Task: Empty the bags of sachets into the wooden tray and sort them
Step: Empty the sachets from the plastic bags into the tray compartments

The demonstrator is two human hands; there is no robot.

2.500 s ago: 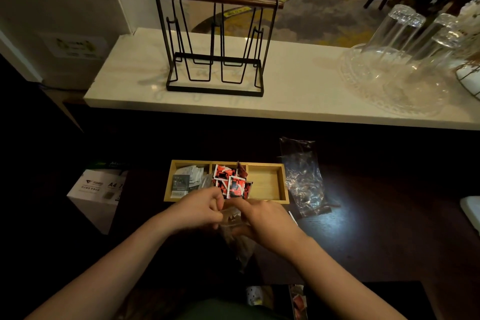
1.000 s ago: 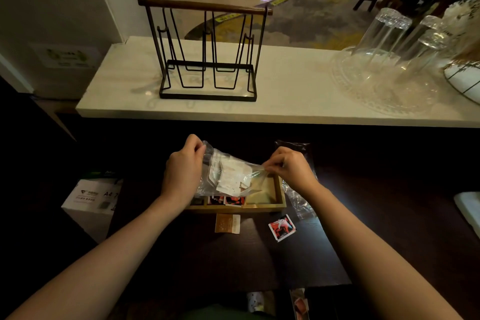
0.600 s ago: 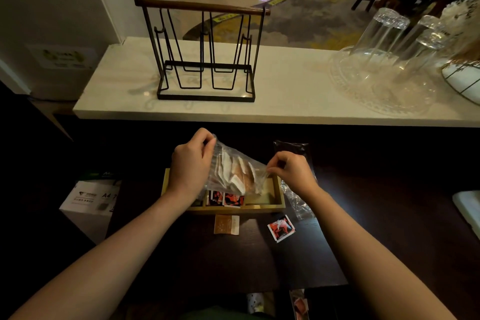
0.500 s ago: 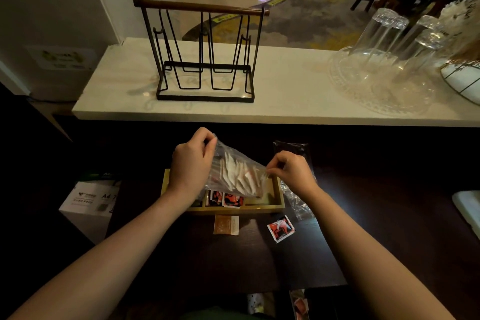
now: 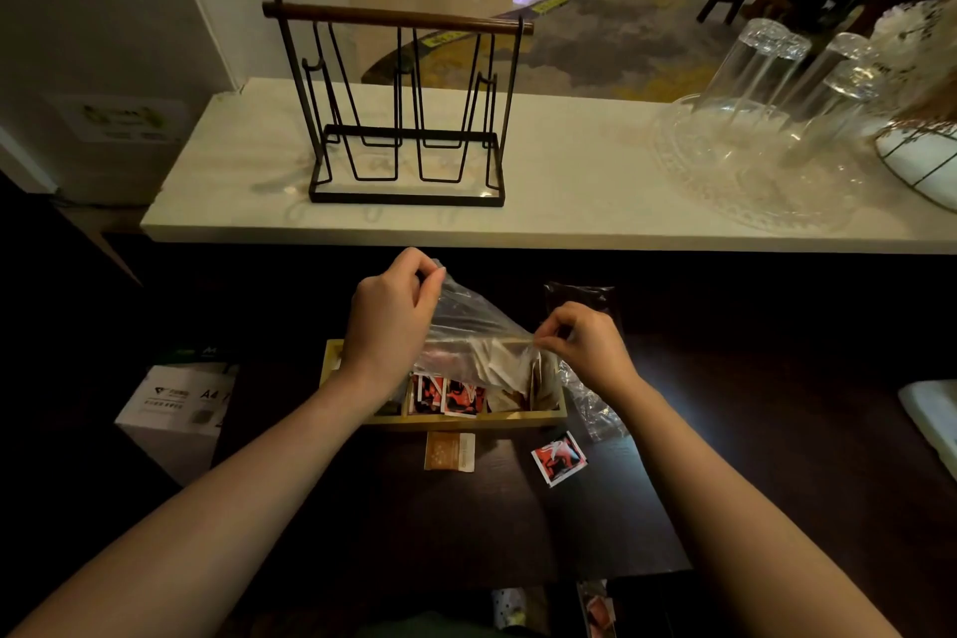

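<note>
Since half a second ago: our clear bag [image 5: 468,326] has tipped further – its pale sachets [image 5: 505,368] now slide lower, toward the right compartment of the wooden tray [image 5: 466,421].
Left hand [image 5: 391,313]: fingers pinched closed on the bag's raised corner, above the tray's left part.
Right hand [image 5: 585,347]: thumb and fingertips pinched on the bag's lower edge, over the tray's right end.
Tray: red sachets [image 5: 448,394] stand in the middle compartment.
Edges: the tray sits below the pale counter [image 5: 569,202].
Open room: a tan sachet [image 5: 449,451] and a red stray sachet [image 5: 559,459] lie on the dark table [image 5: 466,523] just before the tray (both apart from it) – an empty bag [image 5: 590,404] lies right.
</note>
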